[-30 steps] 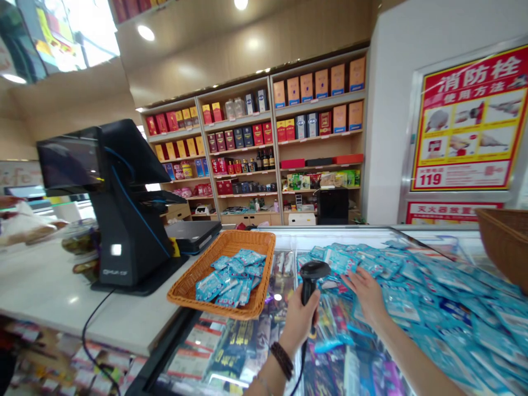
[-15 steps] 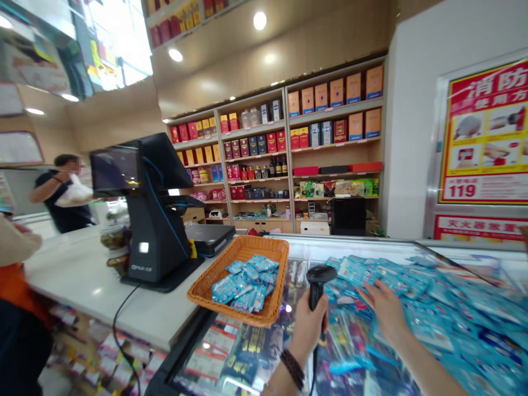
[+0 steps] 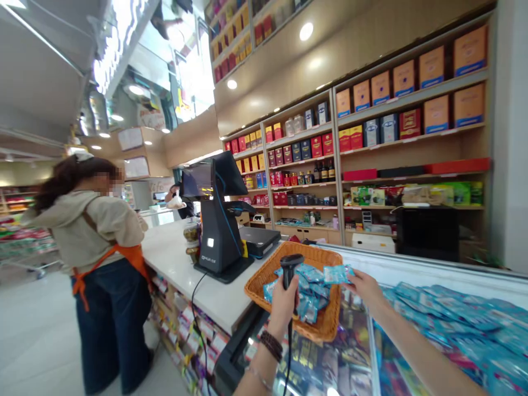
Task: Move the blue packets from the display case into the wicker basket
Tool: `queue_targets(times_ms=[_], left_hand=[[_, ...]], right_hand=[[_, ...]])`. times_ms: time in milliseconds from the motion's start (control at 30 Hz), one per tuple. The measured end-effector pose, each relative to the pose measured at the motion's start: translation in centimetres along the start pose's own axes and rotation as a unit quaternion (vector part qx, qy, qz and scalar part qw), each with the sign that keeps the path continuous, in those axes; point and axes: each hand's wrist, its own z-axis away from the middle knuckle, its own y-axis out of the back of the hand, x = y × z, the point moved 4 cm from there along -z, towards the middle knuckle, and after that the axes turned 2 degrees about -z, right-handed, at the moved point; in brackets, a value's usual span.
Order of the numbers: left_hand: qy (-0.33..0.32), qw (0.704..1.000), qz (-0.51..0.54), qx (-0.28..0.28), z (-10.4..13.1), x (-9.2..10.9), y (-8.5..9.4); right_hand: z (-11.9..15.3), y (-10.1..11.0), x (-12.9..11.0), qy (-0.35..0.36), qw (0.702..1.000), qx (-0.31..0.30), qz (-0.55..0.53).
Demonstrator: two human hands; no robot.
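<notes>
My left hand (image 3: 284, 301) is wrapped round the grip of a black handheld barcode scanner (image 3: 291, 260), held upright over the near part of the basket. A cord hangs down from it. Between the fingers of my right hand (image 3: 364, 287) is a small blue packet (image 3: 337, 274), pinched by its right end above the basket's right rim. The orange wicker basket (image 3: 264, 269) contains several similar blue packets (image 3: 309, 308). To the right, a large pile of blue packets (image 3: 445, 313) covers the glass-topped case.
A black checkout terminal (image 3: 220, 231) stands on the white counter (image 3: 165, 247) to the left, with a cord hanging over the edge. A co-worker in an orange apron (image 3: 111, 231) stands at the counter's left side. Shelves of boxed goods (image 3: 305, 148) line the back wall.
My right hand has gone from the pile to the basket and now holds a packet. The scanner has moved left, over the basket. The view has turned left, showing more of the co-worker.
</notes>
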Motion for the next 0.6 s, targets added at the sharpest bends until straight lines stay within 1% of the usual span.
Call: queue_targets(times_ms=[67,133,200,267,333,400,500,600], left_hand=[[-0.006,1.000,-0.003,0.023,-0.2,0.0,2.0],[-0.009,0.999,-0.005,0.049,-0.1,-0.2,3.5],[-0.008,0.997,-0.005,0.073,0.1,-0.4,4.3],[-0.007,0.996,-0.001,0.084,0.4,-0.6,4.6],[-0.005,0.997,0.005,0.082,0.8,-0.7,4.5],[-0.002,0.998,0.011,0.068,1.2,-0.7,3.8],[-0.004,0.999,0.018,0.039,1.8,-0.6,2.2],[-0.012,1.000,0.026,0.005,2.5,-0.5,-0.4]], right_hand=[[0.0,-3.5,0.8,-0.006,0.999,-0.033,-0.003],[0.1,-6.1,1.7,-0.005,0.998,-0.066,-0.009],[0.1,-7.6,2.5,0.006,0.996,-0.087,0.000],[0.1,-7.7,3.0,0.023,0.996,-0.088,0.024],[0.2,-6.5,3.0,0.048,0.994,-0.076,0.059],[0.6,-4.1,2.5,0.082,0.990,-0.060,0.102],[1.6,0.9,0.9,0.141,0.974,-0.034,0.174],[2.8,7.0,-0.9,0.159,0.962,0.014,0.219]])
